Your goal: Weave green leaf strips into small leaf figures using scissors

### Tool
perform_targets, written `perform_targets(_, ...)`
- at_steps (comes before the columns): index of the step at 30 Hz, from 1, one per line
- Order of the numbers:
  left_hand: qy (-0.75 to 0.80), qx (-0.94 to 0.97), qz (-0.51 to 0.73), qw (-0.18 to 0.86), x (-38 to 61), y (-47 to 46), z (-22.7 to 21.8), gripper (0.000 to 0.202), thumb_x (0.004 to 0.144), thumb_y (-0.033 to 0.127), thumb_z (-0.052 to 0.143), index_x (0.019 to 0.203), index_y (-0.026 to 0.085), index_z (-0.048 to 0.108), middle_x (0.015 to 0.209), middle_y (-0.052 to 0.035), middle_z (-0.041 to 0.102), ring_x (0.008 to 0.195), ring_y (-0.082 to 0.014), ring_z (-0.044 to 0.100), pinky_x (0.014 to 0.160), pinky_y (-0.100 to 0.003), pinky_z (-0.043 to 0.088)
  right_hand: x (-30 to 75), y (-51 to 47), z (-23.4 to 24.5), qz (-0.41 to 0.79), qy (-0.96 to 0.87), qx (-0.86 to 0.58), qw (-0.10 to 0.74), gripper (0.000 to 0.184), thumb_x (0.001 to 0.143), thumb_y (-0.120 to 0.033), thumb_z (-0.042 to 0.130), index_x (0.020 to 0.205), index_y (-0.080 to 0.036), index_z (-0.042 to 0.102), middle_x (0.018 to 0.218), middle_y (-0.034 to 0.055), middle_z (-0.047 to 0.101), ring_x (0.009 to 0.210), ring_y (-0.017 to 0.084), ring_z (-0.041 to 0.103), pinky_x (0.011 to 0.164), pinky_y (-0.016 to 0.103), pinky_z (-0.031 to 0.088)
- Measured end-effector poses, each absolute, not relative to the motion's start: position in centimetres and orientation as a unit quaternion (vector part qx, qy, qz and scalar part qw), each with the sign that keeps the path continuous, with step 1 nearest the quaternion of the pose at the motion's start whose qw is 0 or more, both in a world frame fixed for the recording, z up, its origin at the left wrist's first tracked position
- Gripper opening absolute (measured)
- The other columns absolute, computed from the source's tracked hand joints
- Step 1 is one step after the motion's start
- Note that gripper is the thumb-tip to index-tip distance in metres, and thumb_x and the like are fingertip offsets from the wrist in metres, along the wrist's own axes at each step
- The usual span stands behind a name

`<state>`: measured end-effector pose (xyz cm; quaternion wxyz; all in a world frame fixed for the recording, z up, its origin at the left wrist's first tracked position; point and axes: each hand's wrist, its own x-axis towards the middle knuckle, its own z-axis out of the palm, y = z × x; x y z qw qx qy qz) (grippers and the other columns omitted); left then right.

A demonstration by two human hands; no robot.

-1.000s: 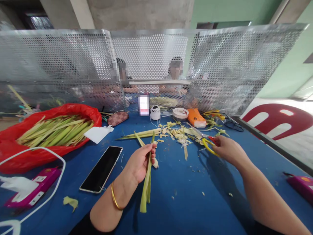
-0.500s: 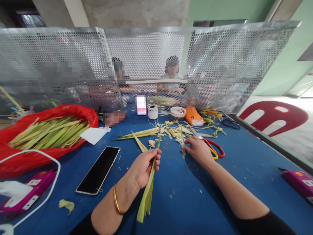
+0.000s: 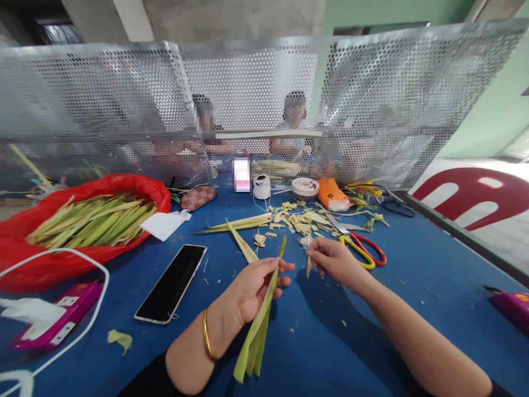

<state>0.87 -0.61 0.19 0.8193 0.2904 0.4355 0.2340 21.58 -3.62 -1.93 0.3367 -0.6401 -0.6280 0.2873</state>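
Note:
My left hand (image 3: 252,286) is closed round a bundle of green palm-leaf strips (image 3: 257,331) that slants down toward me, its tip sticking up past my fingers. My right hand (image 3: 334,259) pinches a thin pale leaf strip (image 3: 308,267) that hangs down just above the blue table (image 3: 330,342). Scissors with a yellow and a red handle (image 3: 363,248) lie on the table right behind my right hand. A loose leaf strip (image 3: 243,245) lies between my hands and the scrap pile.
Leaf scraps (image 3: 297,220) litter the table's middle. A red bag of green leaves (image 3: 82,220) sits at left, near a black phone (image 3: 171,284), a pink device (image 3: 58,320) and a white cable. Thread spool (image 3: 262,188), tape roll and orange object stand by the perforated metal screen; people sit behind it.
My right hand let go of the scissors, which now lie on the table, moved left and picked up a thin leaf strip. My left hand tilted the leaf bundle slightly right.

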Motion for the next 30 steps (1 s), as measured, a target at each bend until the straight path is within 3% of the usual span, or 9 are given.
perform_targets(2,0.437,0.269,0.227,0.828,1.1,-0.7,0.0,0.013,0.087,0.02,0.056,0.083,0.011,0.064,0.089,-0.0078,0.07,0.06,-0.0107,0.065,0.041,-0.016,0.047,20.0,-4.5,-1.5,0.318,-0.634,-0.62,0.335,0.015,0.084,-0.031,0.049,0.072,-0.022,0.05,0.057,-0.0043,0.057,0.046,0.012,0.05,0.047,0.022,0.037)
perform_targets(7,0.409,0.202,0.192,0.869,1.5,-0.3,-0.7,0.019,0.091,0.017,0.049,0.079,0.008,0.062,0.06,-0.0026,0.061,0.046,-0.0091,0.058,0.038,-0.016,0.046,17.1,-6.3,-1.0,0.243,-0.726,-0.583,0.273,0.014,0.083,-0.018,0.048,0.074,-0.021,0.059,0.068,-0.0011,0.064,0.061,0.013,0.055,0.056,0.022,0.035)
perform_targets(11,0.42,0.17,0.233,0.86,1.1,0.2,-0.8,0.017,0.092,0.018,0.05,0.08,0.01,0.059,0.059,-0.0002,0.057,0.041,-0.0067,0.053,0.037,-0.015,0.044,17.4,-6.5,-0.3,0.256,-0.759,-0.553,0.229,0.015,0.085,-0.018,0.048,0.081,-0.022,0.063,0.072,-0.0008,0.066,0.063,0.013,0.057,0.059,0.022,0.036)
perform_targets(18,0.389,0.182,0.259,0.865,0.2,1.1,-0.3,0.015,0.092,0.017,0.05,0.08,0.012,0.056,0.06,0.0031,0.05,0.042,-0.0045,0.048,0.042,-0.015,0.046,22.7,-6.1,1.1,0.37,-0.709,-0.593,0.094,0.021,0.083,-0.025,0.052,0.065,-0.02,0.06,0.059,-0.001,0.065,0.048,0.011,0.056,0.047,0.021,0.038)
perform_targets(20,0.389,0.186,0.26,0.864,0.1,1.2,0.0,0.016,0.093,0.017,0.047,0.08,0.012,0.055,0.059,0.0032,0.048,0.042,-0.0046,0.047,0.042,-0.015,0.045,24.6,-5.9,1.2,0.331,-0.69,-0.641,0.055,0.023,0.084,-0.024,0.05,0.064,-0.02,0.06,0.058,-0.0003,0.066,0.047,0.012,0.057,0.046,0.021,0.037)
perform_targets(23,0.397,0.196,0.254,0.86,0.1,1.1,0.4,0.018,0.094,0.019,0.045,0.081,0.012,0.055,0.058,0.0031,0.047,0.043,-0.0052,0.046,0.042,-0.016,0.043,26.4,-5.7,1.4,0.184,-0.674,-0.715,0.019,0.028,0.085,-0.023,0.052,0.058,-0.02,0.061,0.063,0.0045,0.068,0.061,0.017,0.063,0.052,0.025,0.038)
perform_targets(26,0.393,0.206,0.242,0.863,0.1,1.0,0.8,0.016,0.093,0.019,0.046,0.082,0.013,0.055,0.06,0.003,0.046,0.043,-0.0052,0.045,0.042,-0.015,0.042,26.0,-5.4,1.2,0.08,-0.643,-0.76,0.044,0.021,0.086,-0.028,0.054,0.071,-0.02,0.068,0.079,0.0091,0.07,0.076,0.023,0.065,0.058,0.028,0.038)
perform_targets(28,0.39,0.214,0.233,0.865,0.1,0.9,1.0,0.014,0.092,0.018,0.047,0.082,0.013,0.055,0.06,0.003,0.046,0.044,-0.005,0.045,0.041,-0.015,0.04,24.4,-5.2,0.6,0.023,-0.654,-0.745,0.128,0.017,0.087,-0.032,0.056,0.088,-0.023,0.07,0.092,0.0066,0.07,0.082,0.022,0.064,0.063,0.028,0.041)
perform_targets(30,0.39,0.223,0.224,0.865,0.1,0.7,1.0,0.013,0.091,0.017,0.048,0.081,0.013,0.055,0.061,0.0031,0.046,0.044,-0.005,0.045,0.041,-0.015,0.04,22.3,-4.9,-0.3,0.052,-0.702,-0.674,0.223,0.019,0.087,-0.037,0.059,0.096,-0.024,0.069,0.099,0.0047,0.067,0.084,0.018,0.064,0.069,0.026,0.043)
